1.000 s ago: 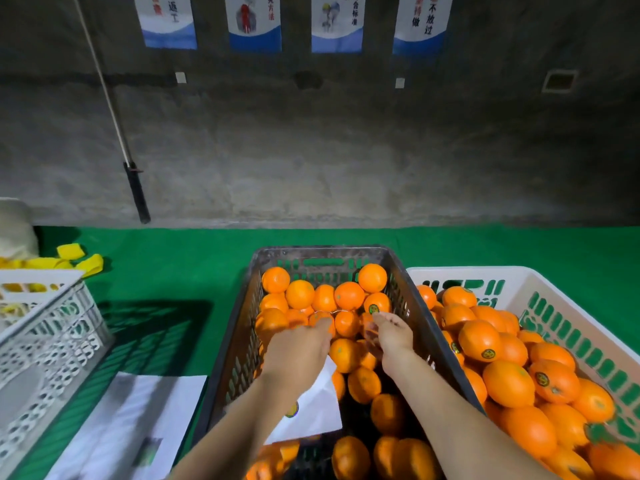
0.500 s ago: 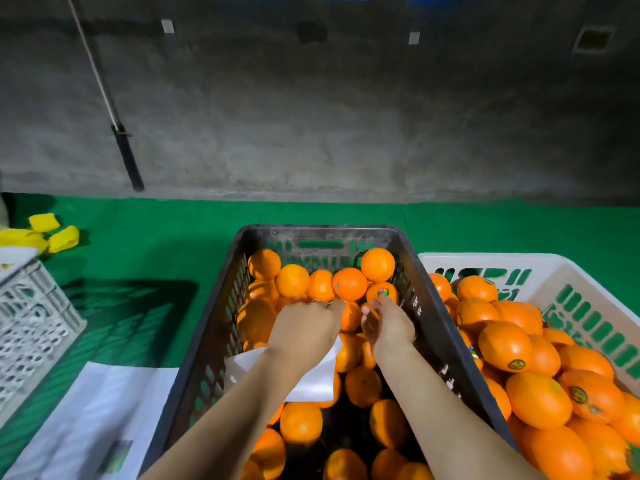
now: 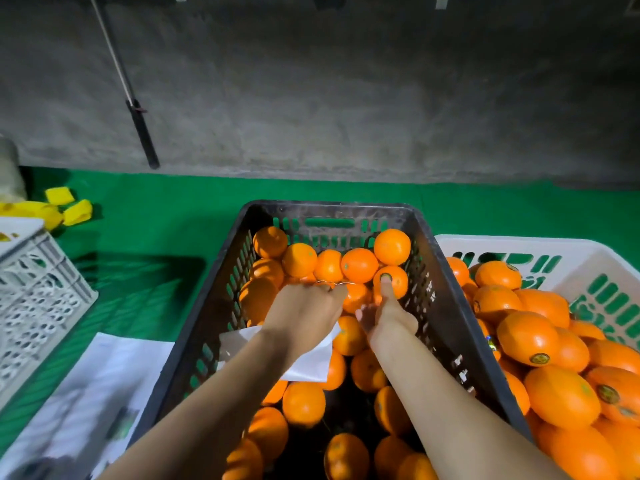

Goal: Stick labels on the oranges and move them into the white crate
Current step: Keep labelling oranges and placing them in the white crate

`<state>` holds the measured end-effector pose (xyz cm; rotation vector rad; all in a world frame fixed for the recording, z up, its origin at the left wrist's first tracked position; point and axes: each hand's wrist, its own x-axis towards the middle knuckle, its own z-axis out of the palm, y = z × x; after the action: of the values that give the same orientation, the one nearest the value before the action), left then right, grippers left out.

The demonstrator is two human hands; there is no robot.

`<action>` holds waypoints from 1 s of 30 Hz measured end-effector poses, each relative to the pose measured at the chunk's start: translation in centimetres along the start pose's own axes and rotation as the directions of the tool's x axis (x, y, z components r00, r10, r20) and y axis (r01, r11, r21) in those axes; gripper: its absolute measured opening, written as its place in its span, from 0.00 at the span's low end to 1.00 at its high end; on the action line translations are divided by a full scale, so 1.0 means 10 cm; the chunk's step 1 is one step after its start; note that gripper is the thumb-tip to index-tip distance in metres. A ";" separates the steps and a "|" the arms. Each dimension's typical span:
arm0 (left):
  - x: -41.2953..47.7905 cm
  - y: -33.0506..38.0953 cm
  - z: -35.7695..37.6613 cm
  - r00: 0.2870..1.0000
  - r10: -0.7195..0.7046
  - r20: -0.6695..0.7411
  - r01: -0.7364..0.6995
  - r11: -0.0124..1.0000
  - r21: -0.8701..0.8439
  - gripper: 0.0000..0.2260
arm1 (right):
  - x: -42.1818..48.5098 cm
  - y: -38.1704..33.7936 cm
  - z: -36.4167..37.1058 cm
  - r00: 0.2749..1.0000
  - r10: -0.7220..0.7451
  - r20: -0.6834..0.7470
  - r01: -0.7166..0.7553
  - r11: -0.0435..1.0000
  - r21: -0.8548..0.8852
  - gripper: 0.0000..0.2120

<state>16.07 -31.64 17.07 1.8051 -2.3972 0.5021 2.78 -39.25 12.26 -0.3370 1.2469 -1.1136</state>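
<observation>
A black crate (image 3: 446,306) in front of me holds several oranges. My right hand (image 3: 389,315) reaches into it and presses one straight finger onto a green label on an orange (image 3: 396,284) near the crate's right wall. My left hand (image 3: 304,315) hovers over the fruit beside it and holds a white label sheet (image 3: 311,363), which hangs below the wrist. The white crate (image 3: 581,261) to the right is piled with oranges that carry round labels.
Green matting (image 3: 173,209) covers the floor up to a concrete wall. A white lattice crate (image 3: 38,299) stands at the left, with yellow pieces (image 3: 65,206) behind it. White paper sheets (image 3: 93,400) lie at the lower left. A dark pole (image 3: 142,133) leans on the wall.
The view has tilted down and closer. My right hand moved forward onto the orange by the right wall and now presses a label there. My left hand stays with the sheet.
</observation>
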 end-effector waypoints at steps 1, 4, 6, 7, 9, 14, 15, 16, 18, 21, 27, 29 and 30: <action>0.00 -0.02 0.03 1.000 -0.024 0.000 0.024 1.000 -0.002 0.09 | 0.05 0.03 0.00 0.997 -0.024 -0.073 0.022 0.999 -0.031 0.17; 0.03 -0.04 0.00 0.996 -0.086 0.002 0.086 0.996 0.003 0.09 | 0.12 0.06 0.07 0.949 -0.078 -0.306 0.024 0.984 -0.176 0.30; 0.03 -0.05 -0.03 0.997 -0.082 0.014 0.082 0.997 0.003 0.10 | 0.13 0.03 0.11 0.946 -0.081 -0.315 0.039 0.990 -0.137 0.33; 0.02 -0.04 -0.06 0.997 -0.074 0.014 0.074 0.997 -0.002 0.10 | 0.12 0.01 0.12 0.945 -0.076 -0.317 0.030 0.988 -0.149 0.34; 0.01 -0.02 -0.11 0.997 -0.058 0.042 0.059 0.998 -0.010 0.10 | 0.14 -0.05 0.12 0.950 -0.062 -0.307 0.010 0.986 -0.169 0.35; 0.03 0.03 -0.13 0.997 -0.033 -0.065 0.029 0.998 -0.061 0.12 | 0.04 -0.22 0.11 0.964 0.025 -0.264 -0.024 1.000 0.007 0.30; 0.03 0.05 -0.15 0.996 -0.049 -0.071 0.043 0.995 -0.086 0.16 | -0.05 -0.24 0.11 0.969 0.035 -0.243 -0.024 0.999 0.048 0.28; 0.05 0.05 -0.14 0.992 -0.102 -0.080 0.094 0.990 -0.104 0.20 | -0.16 -0.26 0.13 0.979 0.032 -0.200 -0.015 0.996 0.085 0.26; 0.06 0.02 -0.11 0.981 -0.186 -0.061 0.180 0.978 -0.102 0.25 | -0.37 -0.34 0.18 0.997 0.023 -0.079 -0.012 0.991 0.136 0.23; 0.07 0.00 -0.11 0.974 -0.222 -0.052 0.218 0.974 -0.067 0.23 | -0.68 -0.40 0.17 0.988 0.012 0.153 -0.037 0.986 0.165 0.20; 0.07 0.00 -0.13 0.969 -0.245 0.028 0.247 0.963 -0.111 0.25 | -0.83 -0.40 -0.01 0.975 0.066 0.214 -0.114 0.969 0.220 0.06; 0.05 0.07 -0.10 0.969 -0.240 0.053 0.245 0.947 -0.208 0.27 | -0.73 -0.41 -0.04 0.989 0.058 0.139 -0.082 0.981 0.174 0.18; 0.05 0.10 -0.10 0.970 -0.239 0.049 0.243 0.940 -0.239 0.27 | -0.68 -0.42 -0.03 0.991 0.028 0.128 -0.043 0.992 0.120 0.20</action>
<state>14.87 -31.50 17.98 1.9578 -2.0966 0.1572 1.12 -35.60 19.16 -0.2865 1.0640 -1.1160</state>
